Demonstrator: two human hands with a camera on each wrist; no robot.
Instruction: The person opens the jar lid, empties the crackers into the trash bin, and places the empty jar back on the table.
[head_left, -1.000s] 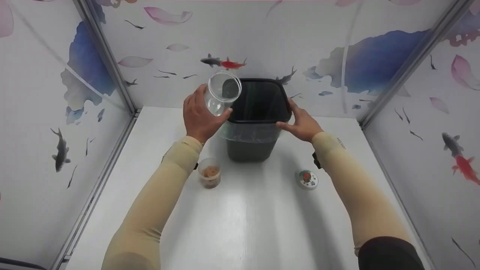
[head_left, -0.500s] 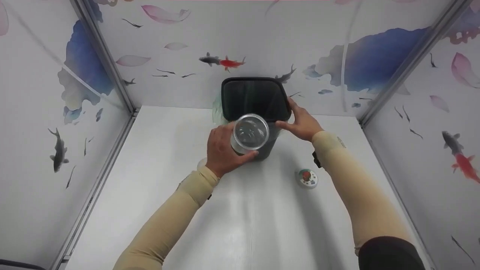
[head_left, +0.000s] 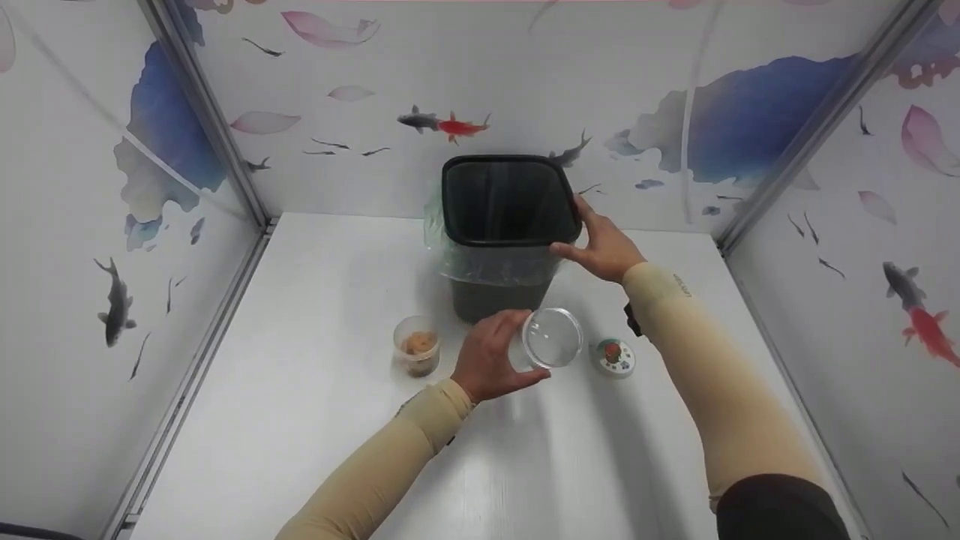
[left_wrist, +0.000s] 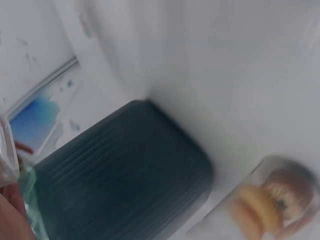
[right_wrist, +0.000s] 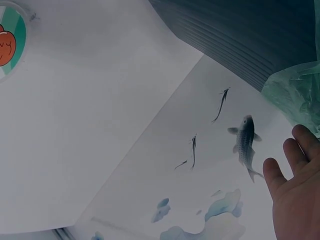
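My left hand [head_left: 491, 360] grips a clear plastic jar [head_left: 553, 337] from the side, held in the air in front of the bin; its open mouth faces up toward the head camera. Nothing shows inside the jar. My right hand [head_left: 604, 247] lies against the right front corner of a dark bin [head_left: 499, 301], thumb at the front rim and fingers along the side. In the right wrist view its fingers [right_wrist: 295, 155] look nearly straight beside the green bin bag [right_wrist: 295, 92]. That translucent bag hangs over the bin's rim.
A clear tub [head_left: 420, 367] with orange-brown pieces stands on the white table [head_left: 322, 360], left of the jar. A round white lid [head_left: 616, 358] with a red cartoon picture lies on the right. Printed wall panels [head_left: 300, 180] enclose the back and sides.
My left hand has carried the clear jar from beside the bin's rim down, toward me and to the right. My right hand has stayed at the bin. The tub is uncovered from behind the left hand.
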